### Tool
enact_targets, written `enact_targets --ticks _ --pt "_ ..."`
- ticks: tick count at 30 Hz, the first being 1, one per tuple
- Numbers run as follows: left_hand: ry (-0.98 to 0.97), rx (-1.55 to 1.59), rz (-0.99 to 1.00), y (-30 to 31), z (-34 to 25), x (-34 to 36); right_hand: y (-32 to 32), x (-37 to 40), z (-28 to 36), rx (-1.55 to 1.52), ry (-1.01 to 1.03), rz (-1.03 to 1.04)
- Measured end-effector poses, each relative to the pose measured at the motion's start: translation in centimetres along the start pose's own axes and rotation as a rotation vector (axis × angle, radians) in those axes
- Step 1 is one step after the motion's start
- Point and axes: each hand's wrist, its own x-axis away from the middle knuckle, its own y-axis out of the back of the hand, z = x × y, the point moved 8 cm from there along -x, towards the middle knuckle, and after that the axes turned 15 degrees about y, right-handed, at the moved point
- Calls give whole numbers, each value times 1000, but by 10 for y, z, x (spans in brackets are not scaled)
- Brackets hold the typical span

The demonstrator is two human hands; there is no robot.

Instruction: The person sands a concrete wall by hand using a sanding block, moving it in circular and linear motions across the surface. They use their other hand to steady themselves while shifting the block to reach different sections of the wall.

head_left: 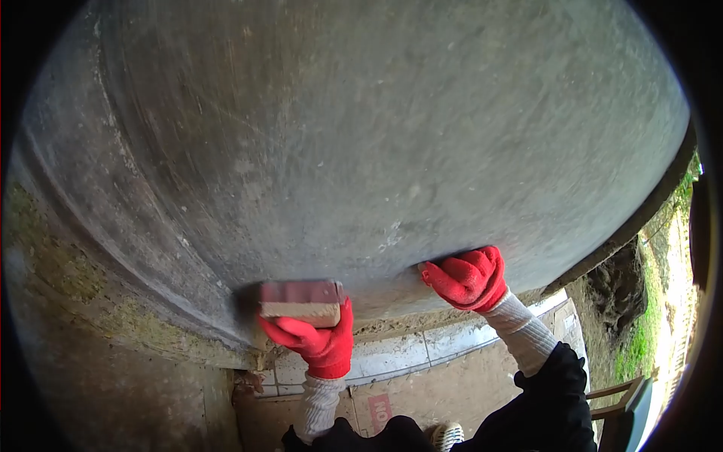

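- Large grey, curved, smooth-plastered surface: fills most of the view.
- Maroon-and-beige rectangular block: at its lower edge, grasped by the red-gloved left hand.
- Red-gloved right hand: fingers curled, against the surface; cannot tell whether it holds anything.
- White tiles: below the hands.
- Striped shoe: further down.

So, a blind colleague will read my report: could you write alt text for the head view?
A person's red-gloved left hand holds a rectangular dark-red and beige block against a large, curved grey surface. The red-gloved right hand, fingers curled, is at the same surface. A strip of white tiles shows below.
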Motion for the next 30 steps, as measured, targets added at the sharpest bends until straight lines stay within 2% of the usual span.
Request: enact_targets --ticks 2,4,5,6,8,12,14,15,16,17,18,20,22,24,25,26,27,28,30 --pt "81 -21 28 11 -29 -32 2 0 2 55 11 29" --pt "-85 -93 -82 20 -56 -47 0 2 4 50 15 42" --pt "-15 43 -29 15 -37 -32 0 1 3 50 19 42" --pt "-19 51 -36 1 -9 -3 1 -1 1 60 24 39" --pt "237 350 124 -37 61 46 5 -4 3 77 26 38" --pt "105 251 122 -14 11 22 1 2 4 76 37 65" --pt "1 -37 -104 11 -49 -22 -2 5 7 129 22 71" --pt "-1 -15 -77 5 -44 -18 -2 5 8 126 2 55" --pt "196 163 7 -7 -12 -14 -1 5 8 125 -17 38" --pt "392 338 90 -22 17 -4 -6 5 10 -9 -9 88" --pt "381 367 105 -28 31 14 -7 4 15 -133 1 131" --pt "213 229 201 -43 42 55 -15 18 48 -342 131 328" --pt "119 219 188 -39 21 55 -18 45 77 -628 18 563" --pt "44 195 173 -31 -1 46 -6 61 109 -596 213 508" --pt "126 168 168 -32 -7 32 4 66 118 -590 286 546" --pt "208 136 165 -34 -12 21 -7 84 123 -817 82 782" --pt "288 192 181 -34 -17 18 3 87 123 -811 80 753" --pt "289 198 203 -36 -22 24 17 88 118 -803 78 727" --pt "-334 -90 -7 -26 -74 47 44 96 103 -699 21 859"
